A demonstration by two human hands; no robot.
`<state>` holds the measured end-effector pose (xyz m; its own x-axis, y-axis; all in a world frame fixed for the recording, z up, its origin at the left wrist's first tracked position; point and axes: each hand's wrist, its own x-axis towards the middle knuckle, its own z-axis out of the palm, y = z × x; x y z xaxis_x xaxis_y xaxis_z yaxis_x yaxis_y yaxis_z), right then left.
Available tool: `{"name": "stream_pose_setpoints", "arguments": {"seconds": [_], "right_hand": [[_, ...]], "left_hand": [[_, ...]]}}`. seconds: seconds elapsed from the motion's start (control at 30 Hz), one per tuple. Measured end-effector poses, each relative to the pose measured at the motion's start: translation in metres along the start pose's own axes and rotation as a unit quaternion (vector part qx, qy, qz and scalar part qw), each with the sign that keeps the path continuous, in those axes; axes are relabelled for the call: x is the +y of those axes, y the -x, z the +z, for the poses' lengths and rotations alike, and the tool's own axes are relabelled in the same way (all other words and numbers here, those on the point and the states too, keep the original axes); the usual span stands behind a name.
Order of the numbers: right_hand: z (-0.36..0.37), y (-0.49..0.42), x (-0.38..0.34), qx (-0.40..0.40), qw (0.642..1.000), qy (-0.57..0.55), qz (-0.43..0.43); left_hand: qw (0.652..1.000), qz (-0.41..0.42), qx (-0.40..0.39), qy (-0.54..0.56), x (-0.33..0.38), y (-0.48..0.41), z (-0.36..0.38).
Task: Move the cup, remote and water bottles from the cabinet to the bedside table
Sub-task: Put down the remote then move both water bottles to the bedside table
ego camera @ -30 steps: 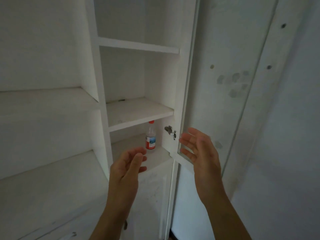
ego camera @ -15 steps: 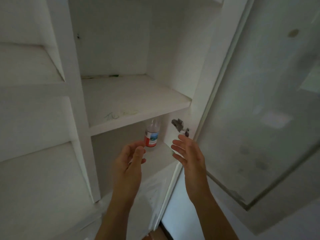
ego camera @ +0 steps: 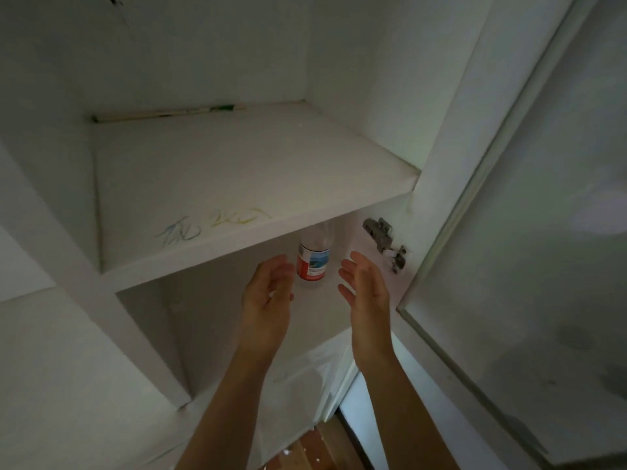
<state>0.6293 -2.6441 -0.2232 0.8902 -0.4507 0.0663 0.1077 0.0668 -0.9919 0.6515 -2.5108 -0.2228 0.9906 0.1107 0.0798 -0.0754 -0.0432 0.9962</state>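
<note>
Water bottle: clear plastic, small. Label red on the left and along the bottom, blue-and-white picture panel on the right. Upright on the lower shelf of the white cabinet, toward the back right of that compartment. Cap and neck hidden behind the front edge of the shelf above at 12 o'clock. Base partly visible below the label. Contents not discernible in dim light. Cup, remote and other bottles not in view.
</note>
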Motion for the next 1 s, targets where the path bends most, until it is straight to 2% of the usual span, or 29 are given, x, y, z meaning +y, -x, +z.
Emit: {"name": "stream_pose_setpoints", "arguments": {"seconds": [0.23,0.47,0.7,1.0], "right_hand": [[0.004,-0.037,0.022,-0.032,0.998,0.032,0.031],[0.007,-0.061,0.03,-0.106,0.99,0.075,0.057],[0.025,-0.077,0.035,-0.089,0.99,0.104,0.039],[0.019,-0.059,0.036,-0.092,0.986,0.137,0.0]], "left_hand": [[0.999,-0.001,0.004,-0.04,-0.014,-0.033,0.022],[0.991,0.009,-0.064,-0.12,-0.018,-0.063,0.037],[0.988,0.007,-0.056,-0.144,-0.016,-0.078,0.04],[0.992,0.034,-0.023,-0.12,-0.02,-0.059,0.029]]}}
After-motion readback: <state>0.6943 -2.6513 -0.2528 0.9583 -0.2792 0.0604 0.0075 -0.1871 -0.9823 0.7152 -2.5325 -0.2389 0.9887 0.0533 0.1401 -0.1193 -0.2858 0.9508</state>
